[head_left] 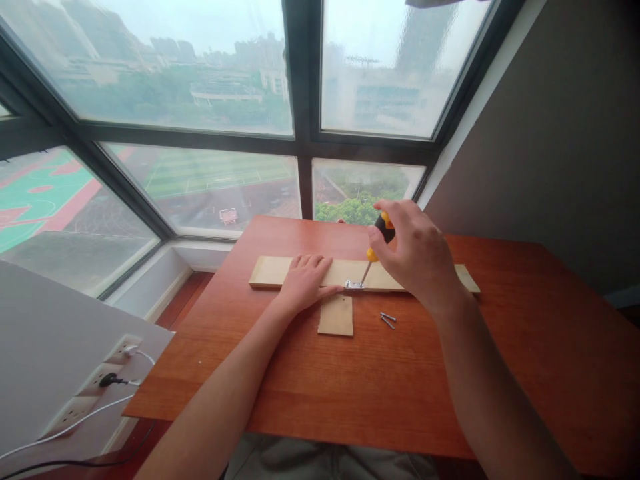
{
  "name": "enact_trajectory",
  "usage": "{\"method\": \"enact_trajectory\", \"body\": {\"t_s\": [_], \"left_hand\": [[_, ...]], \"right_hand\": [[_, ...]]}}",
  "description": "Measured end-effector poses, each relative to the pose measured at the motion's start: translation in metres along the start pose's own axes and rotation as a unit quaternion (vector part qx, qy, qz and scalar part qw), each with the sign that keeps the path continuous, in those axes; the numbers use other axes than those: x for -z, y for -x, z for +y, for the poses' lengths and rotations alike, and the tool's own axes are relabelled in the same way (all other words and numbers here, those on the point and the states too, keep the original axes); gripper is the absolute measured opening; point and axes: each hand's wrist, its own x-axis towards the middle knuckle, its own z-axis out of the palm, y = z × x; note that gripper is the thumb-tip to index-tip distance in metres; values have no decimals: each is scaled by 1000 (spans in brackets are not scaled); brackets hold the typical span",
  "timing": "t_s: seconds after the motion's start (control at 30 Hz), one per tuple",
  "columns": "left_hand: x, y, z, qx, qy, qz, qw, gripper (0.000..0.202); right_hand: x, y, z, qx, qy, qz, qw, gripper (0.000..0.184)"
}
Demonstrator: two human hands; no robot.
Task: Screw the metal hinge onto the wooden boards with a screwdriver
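One screwdriver — within right fingers

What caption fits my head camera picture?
Right hand holds a screwdriver at a metal piece; left hand rests on a board.

Head view (fairly close): forward, down over board, window beyond.

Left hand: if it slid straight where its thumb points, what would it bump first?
The left hand would probably bump the metal piece on the board first; its thumb may already touch it.
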Motion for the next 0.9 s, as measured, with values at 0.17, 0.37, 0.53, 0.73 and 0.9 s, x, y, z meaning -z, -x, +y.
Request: {"method": "enact_trajectory", "body": {"t_s": [0.17, 0.37, 0.53, 0.73, 0.9], "left_hand": [[-1, -1, 0, 3, 2, 3, 1000, 68], [-1, -2, 0, 5, 2, 2, 1000, 70], [-1, -2, 0, 5, 0, 4, 1000, 70], [-1, -1, 1, 6, -3, 4, 1000, 69], [-1, -1, 1, 8, 1, 3, 1000, 69]], "right_hand": [[2, -1, 0, -30, 37, 9, 999, 33], [3, 1, 0, -22, 43, 0, 999, 43], [2, 0, 2, -38, 59, 4, 998, 34], [2, 1, 2, -24, 27, -9, 999, 46], [3, 1, -2, -47, 54, 0, 997, 37]]}}
